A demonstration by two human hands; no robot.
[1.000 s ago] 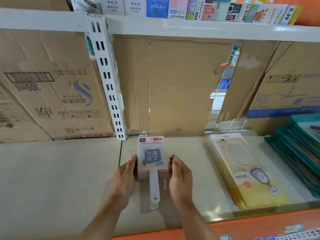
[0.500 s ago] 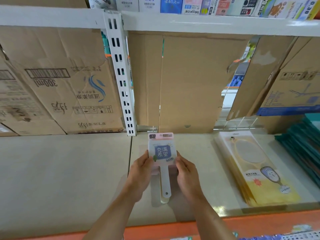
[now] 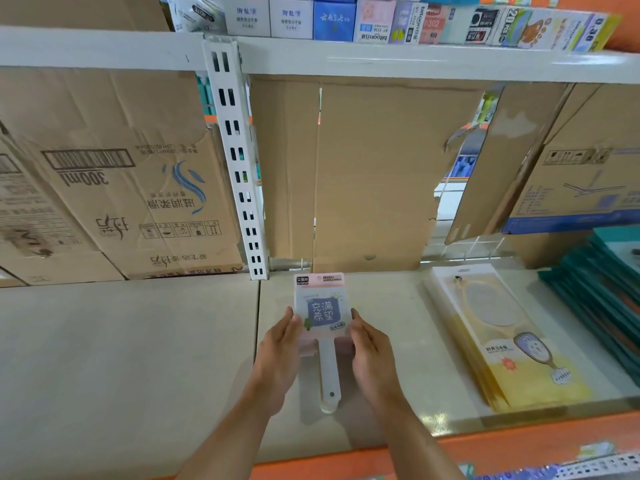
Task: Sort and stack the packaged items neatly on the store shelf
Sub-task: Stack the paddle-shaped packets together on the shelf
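Left hand (image 3: 280, 355) and right hand (image 3: 372, 355) flank a small stack of pink mirror packs (image 3: 320, 306). Each hand grasps 1 long side, with a thumb over the top edge and fingers along the side. The stack lies on the pale shelf (image 3: 121, 358), just in front of the white slotted upright (image 3: 239, 168), with its white handles (image 3: 329, 372) pointing back toward the person. The top pack carries a blue label reading "充满希望" and a pink header with a small black logo too small to read.

Well to the right on the same shelf lies a fanned stack of yellow packs (image 3: 502, 337) showing an oval mirror and a cartoon hand mirror; its small print is not legible. Further right sits a pile of teal packs (image 3: 602, 296).

Flattened cardboard lines the back. The left sheet (image 3: 114, 188) is upside down, printed "300ml" and "滋润柔滑" beside a blue swirl. A carton (image 3: 585, 188) on the right has a line drawing of a ceiling fan.

On the upper shelf (image 3: 415, 64) stand small boxes, among them 1 marked "bitoon" (image 3: 375, 32), 1 marked "302" (image 3: 431, 26) and 1 marked "0.38" (image 3: 601, 26). An orange rail (image 3: 519, 441) runs along the front edge of the lower shelf.
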